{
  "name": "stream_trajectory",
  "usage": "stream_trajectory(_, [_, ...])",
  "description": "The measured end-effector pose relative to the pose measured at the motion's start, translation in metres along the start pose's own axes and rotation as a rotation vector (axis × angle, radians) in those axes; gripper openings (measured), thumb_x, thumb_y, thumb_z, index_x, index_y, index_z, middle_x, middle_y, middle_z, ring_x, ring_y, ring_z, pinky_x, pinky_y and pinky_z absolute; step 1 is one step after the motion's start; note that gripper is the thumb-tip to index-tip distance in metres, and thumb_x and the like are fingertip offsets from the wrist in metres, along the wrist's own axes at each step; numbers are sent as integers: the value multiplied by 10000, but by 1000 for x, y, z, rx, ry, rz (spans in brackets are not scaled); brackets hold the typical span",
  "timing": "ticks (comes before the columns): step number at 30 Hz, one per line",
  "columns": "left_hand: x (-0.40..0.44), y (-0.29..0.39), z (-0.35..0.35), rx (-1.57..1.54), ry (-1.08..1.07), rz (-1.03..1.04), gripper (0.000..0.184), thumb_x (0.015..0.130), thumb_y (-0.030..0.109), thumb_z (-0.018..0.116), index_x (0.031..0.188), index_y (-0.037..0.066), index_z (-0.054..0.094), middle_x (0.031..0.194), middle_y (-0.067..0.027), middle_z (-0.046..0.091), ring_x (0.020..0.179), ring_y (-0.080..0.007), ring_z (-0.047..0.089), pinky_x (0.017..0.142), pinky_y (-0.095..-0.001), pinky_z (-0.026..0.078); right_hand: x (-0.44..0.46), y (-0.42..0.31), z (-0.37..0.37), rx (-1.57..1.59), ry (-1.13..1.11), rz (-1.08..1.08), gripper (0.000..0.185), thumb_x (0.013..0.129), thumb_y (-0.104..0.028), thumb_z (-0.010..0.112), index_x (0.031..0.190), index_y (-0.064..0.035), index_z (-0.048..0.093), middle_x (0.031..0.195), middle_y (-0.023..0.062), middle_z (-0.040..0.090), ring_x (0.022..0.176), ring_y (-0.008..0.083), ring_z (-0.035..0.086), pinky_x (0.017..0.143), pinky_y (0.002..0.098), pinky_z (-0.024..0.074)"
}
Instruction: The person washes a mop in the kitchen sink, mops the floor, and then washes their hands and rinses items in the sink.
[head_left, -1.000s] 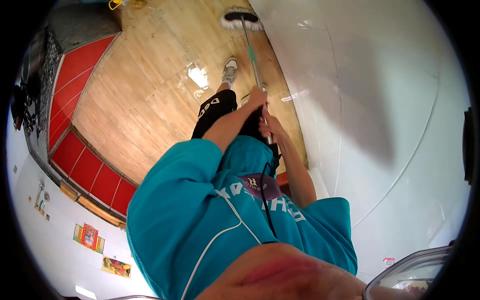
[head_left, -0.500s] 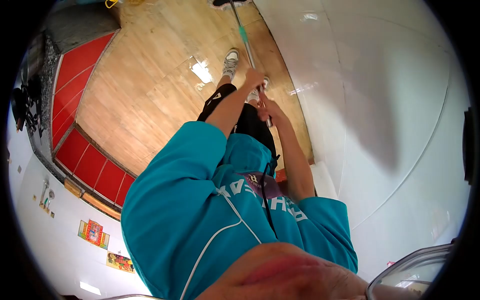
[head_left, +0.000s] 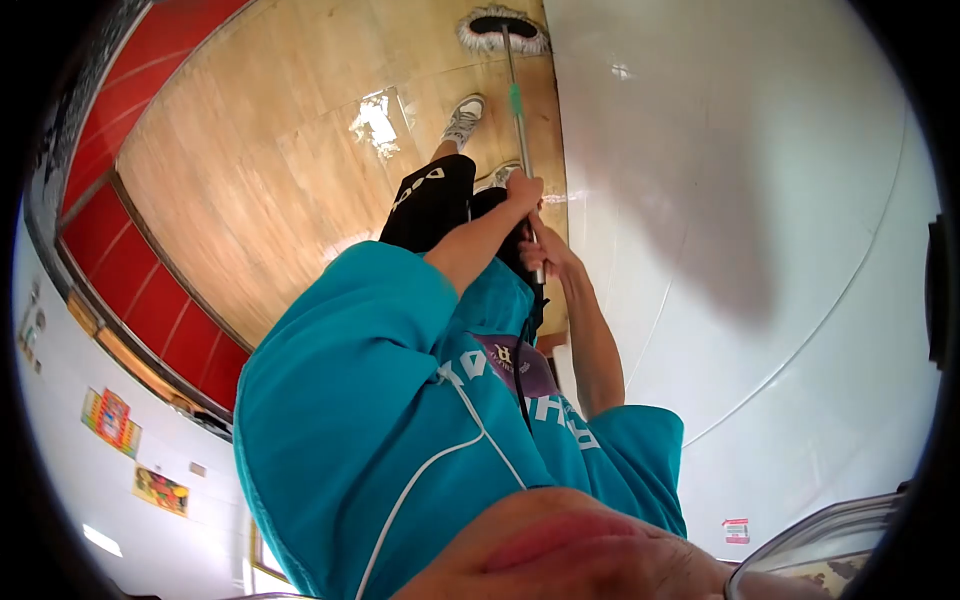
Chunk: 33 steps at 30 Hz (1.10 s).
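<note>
A long metal mop handle [head_left: 525, 145] with a green collar runs up to a mop head [head_left: 490, 38], whose whitish fringe surrounds a dark centre and rests on the wood-look floor [head_left: 250, 140]. My left hand [head_left: 525, 190] is wrapped round the handle in front of my body. Lower down, by the handle's near end, my right hand [head_left: 545, 250] grips it too. My shoes, left [head_left: 464, 120] and right [head_left: 506, 176], stand on the floor behind the mop head. The right shoe is partly hidden.
A glossy white wall [head_left: 680, 150] rises close on the right, bearing a shadow. Red cabinet panels [head_left: 110, 245] curve along the left, with a dark counter edge beyond them. Colourful posters [head_left: 112, 422] hang on the far left wall. Light reflects off the floor.
The mop head went forward, partly out of view, then came back into view. Both hands moved forward and back with the handle. The view has turned, shifting the cabinets left.
</note>
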<state>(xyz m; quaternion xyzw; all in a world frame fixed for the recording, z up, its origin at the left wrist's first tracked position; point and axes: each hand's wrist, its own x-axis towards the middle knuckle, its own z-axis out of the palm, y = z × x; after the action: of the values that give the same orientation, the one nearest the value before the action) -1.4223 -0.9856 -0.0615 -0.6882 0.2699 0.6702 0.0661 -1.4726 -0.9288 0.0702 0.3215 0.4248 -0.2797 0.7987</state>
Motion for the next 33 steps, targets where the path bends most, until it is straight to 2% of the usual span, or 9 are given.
stream_trajectory(4, [39,38,-46,261,31,417,161,670,66,546,538,-27,539,425,-144,506,390,-248,552,366,-360,454,29,-42,48,-135,40,45,500,818,-610,429,730,-123,353,479,-60,242,370,44,235,341,195,203])
stream_trajectory(7, [31,77,-87,-41,15,213,203,683,86,545,542,-60,531,482,-157,553,396,-239,560,357,-331,442,48,-59,80,-201,-3,61,503,814,-615,422,794,-118,347,498,-65,251,395,27,256,364,168,219])
stream_trajectory(9, [47,78,-113,35,90,269,233,690,94,550,511,-52,523,466,-149,546,391,-230,558,359,-327,441,68,-57,98,-284,-1,58,500,818,-613,423,801,-121,340,494,-55,262,393,37,266,358,181,228])
stream_trajectory(12, [35,60,-153,45,170,218,321,704,143,575,450,-40,503,434,-142,533,375,-211,551,362,-319,438,99,-32,107,-354,-5,94,498,822,-612,420,783,-125,322,485,-43,268,384,52,272,348,205,239])
stream_trajectory(14, [40,49,-177,-56,248,114,210,617,50,604,439,-19,518,438,-135,541,388,-243,575,384,-347,469,120,-16,106,-397,-80,109,483,844,-581,424,752,-122,308,484,-38,264,379,58,266,348,209,229])
stream_trajectory(18, [38,5,-210,-166,321,13,214,646,54,588,460,-33,524,444,-125,538,388,-236,569,369,-349,458,139,23,108,-416,-71,148,359,907,-442,425,748,-129,349,494,-60,265,385,30,255,346,182,210])
stream_trajectory(26, [11,-99,-262,-269,393,56,180,736,77,555,632,-70,555,517,-122,550,423,-215,556,387,-321,453,137,130,108,-418,-211,-13,174,928,-238,445,875,-75,470,580,-26,396,462,56,373,404,192,319])
stream_trajectory(28, [-18,-126,-283,-291,340,42,188,738,94,564,626,-56,575,529,-125,566,420,-200,549,402,-322,456,151,169,113,-474,-195,-106,176,923,-263,452,881,-96,488,542,-22,382,451,65,374,401,205,325])
stream_trajectory(33, [-4,-130,-329,-572,298,90,150,732,70,563,630,-38,539,537,-103,538,412,-189,515,384,-329,422,172,187,156,-241,-301,67,165,930,-307,431,884,-150,449,553,-43,329,439,39,323,385,186,262])
